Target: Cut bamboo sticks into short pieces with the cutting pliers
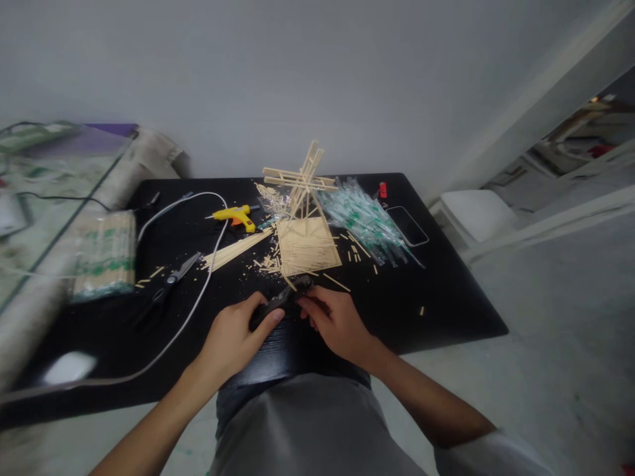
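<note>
My left hand (233, 337) is closed round a dark hand tool (278, 301), probably cutters, at the near edge of the black table (436, 297). My right hand (337, 320) pinches near the tool's tip, where a short wooden stick (290, 284) pokes out. Just beyond stands a model made of wooden sticks (305, 225), with a flat base and a crossed frame on top.
A yellow glue gun (235, 216) with a white cord (198, 297) lies left of the model. Black scissors (166, 287), a bundle of loose sticks (235, 250), clear wrapped packets (364, 221), a phone (407, 225) and a pack of sticks (104, 254) surround it.
</note>
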A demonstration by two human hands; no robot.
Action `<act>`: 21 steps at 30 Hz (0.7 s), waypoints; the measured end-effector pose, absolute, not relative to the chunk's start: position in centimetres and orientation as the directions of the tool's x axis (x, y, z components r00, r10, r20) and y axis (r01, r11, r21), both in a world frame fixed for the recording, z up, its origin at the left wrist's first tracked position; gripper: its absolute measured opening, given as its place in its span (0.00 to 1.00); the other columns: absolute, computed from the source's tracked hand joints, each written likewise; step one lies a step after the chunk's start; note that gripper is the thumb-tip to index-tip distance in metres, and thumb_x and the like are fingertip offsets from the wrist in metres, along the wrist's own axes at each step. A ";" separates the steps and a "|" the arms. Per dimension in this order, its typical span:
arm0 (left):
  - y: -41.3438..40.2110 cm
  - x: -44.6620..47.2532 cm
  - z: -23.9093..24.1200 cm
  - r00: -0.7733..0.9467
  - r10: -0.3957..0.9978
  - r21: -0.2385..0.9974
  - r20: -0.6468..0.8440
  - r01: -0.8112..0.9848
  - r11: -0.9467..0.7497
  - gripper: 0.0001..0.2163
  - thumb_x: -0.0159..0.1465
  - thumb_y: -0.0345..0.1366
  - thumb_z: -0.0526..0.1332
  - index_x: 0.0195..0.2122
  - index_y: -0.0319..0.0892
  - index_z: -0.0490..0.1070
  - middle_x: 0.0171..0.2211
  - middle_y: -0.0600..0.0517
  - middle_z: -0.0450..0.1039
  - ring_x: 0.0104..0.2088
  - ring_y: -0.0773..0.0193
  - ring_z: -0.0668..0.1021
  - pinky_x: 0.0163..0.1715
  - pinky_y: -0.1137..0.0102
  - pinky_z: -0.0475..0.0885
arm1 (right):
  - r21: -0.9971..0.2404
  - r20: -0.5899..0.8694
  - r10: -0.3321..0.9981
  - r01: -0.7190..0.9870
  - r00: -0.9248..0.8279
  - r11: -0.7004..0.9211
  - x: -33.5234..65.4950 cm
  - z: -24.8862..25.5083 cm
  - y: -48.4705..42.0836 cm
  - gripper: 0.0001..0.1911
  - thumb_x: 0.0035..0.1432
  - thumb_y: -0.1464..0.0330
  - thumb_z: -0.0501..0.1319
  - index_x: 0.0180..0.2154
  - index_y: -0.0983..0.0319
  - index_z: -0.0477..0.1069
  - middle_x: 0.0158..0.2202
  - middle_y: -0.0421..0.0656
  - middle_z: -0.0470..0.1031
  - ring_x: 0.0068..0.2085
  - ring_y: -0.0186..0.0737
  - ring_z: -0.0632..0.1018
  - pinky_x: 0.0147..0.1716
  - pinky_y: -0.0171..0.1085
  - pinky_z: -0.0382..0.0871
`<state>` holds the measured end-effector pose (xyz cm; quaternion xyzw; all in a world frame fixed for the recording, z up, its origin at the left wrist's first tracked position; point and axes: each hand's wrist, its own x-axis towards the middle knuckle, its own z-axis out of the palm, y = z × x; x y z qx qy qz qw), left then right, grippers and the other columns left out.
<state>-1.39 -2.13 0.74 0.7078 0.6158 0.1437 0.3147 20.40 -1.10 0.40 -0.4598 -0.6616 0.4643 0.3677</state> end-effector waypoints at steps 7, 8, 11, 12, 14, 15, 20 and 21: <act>-2.0 -1.1 0.7 0.194 0.967 0.613 -0.163 0.788 -0.055 0.24 0.67 0.61 0.50 0.34 0.45 0.69 0.26 0.52 0.73 0.28 0.56 0.77 0.32 0.66 0.65 | -0.936 0.113 0.953 0.291 -0.282 0.197 20.4 0.3 -1.2 0.12 0.71 0.66 0.57 0.33 0.61 0.72 0.28 0.39 0.74 0.30 0.36 0.74 0.34 0.34 0.66; -2.0 -1.0 0.7 0.196 0.967 0.615 -0.165 0.787 -0.054 0.24 0.68 0.61 0.50 0.34 0.45 0.69 0.25 0.52 0.73 0.28 0.56 0.77 0.31 0.66 0.65 | -0.934 0.120 0.953 0.292 -0.277 0.203 20.4 0.3 -1.2 0.12 0.71 0.66 0.57 0.33 0.61 0.72 0.29 0.40 0.74 0.30 0.36 0.74 0.34 0.34 0.66; -2.0 -0.8 0.7 0.206 0.964 0.635 -0.165 0.771 -0.056 0.23 0.68 0.60 0.50 0.34 0.45 0.69 0.26 0.52 0.74 0.29 0.56 0.77 0.31 0.66 0.66 | -0.932 0.151 0.953 0.283 -0.261 0.225 20.2 0.1 -1.3 0.10 0.71 0.68 0.56 0.36 0.61 0.73 0.32 0.42 0.76 0.34 0.38 0.76 0.38 0.36 0.67; -2.1 -0.8 0.7 0.208 0.964 0.640 -0.164 0.766 -0.057 0.23 0.69 0.59 0.50 0.35 0.45 0.69 0.27 0.52 0.74 0.29 0.56 0.78 0.32 0.66 0.66 | -0.933 0.159 0.953 0.277 -0.258 0.231 20.1 0.1 -1.3 0.10 0.71 0.68 0.55 0.38 0.61 0.73 0.34 0.42 0.77 0.36 0.39 0.76 0.40 0.36 0.67; -2.1 -0.8 0.6 0.212 0.963 0.642 -0.169 0.764 -0.056 0.23 0.69 0.59 0.50 0.35 0.45 0.69 0.28 0.51 0.75 0.31 0.56 0.78 0.33 0.66 0.67 | -0.936 0.167 0.954 0.266 -0.249 0.233 19.9 0.1 -1.4 0.10 0.72 0.68 0.54 0.39 0.61 0.74 0.36 0.44 0.78 0.39 0.41 0.77 0.43 0.37 0.68; -2.1 -0.8 0.6 0.214 0.961 0.641 -0.175 0.766 -0.054 0.23 0.69 0.59 0.50 0.36 0.45 0.69 0.28 0.51 0.75 0.31 0.55 0.79 0.34 0.65 0.67 | -0.937 0.168 0.955 0.261 -0.244 0.231 19.8 0.1 -1.4 0.11 0.72 0.68 0.54 0.39 0.61 0.74 0.36 0.44 0.78 0.40 0.42 0.77 0.43 0.38 0.68; -2.2 -0.9 0.6 0.234 0.953 0.666 -0.192 0.745 -0.049 0.22 0.70 0.58 0.50 0.39 0.44 0.69 0.31 0.50 0.76 0.34 0.54 0.79 0.37 0.63 0.68 | -0.939 0.183 0.956 0.246 -0.230 0.239 19.7 -0.1 -1.5 0.12 0.73 0.67 0.53 0.38 0.61 0.72 0.35 0.44 0.77 0.39 0.41 0.77 0.42 0.37 0.68; -2.2 -0.9 0.7 0.246 0.951 0.677 -0.186 0.734 -0.057 0.21 0.70 0.57 0.50 0.39 0.44 0.69 0.32 0.50 0.76 0.35 0.54 0.79 0.38 0.63 0.68 | -0.940 0.184 0.956 0.244 -0.227 0.239 19.7 -0.1 -1.5 0.12 0.73 0.67 0.53 0.37 0.61 0.72 0.35 0.43 0.77 0.38 0.41 0.76 0.41 0.37 0.68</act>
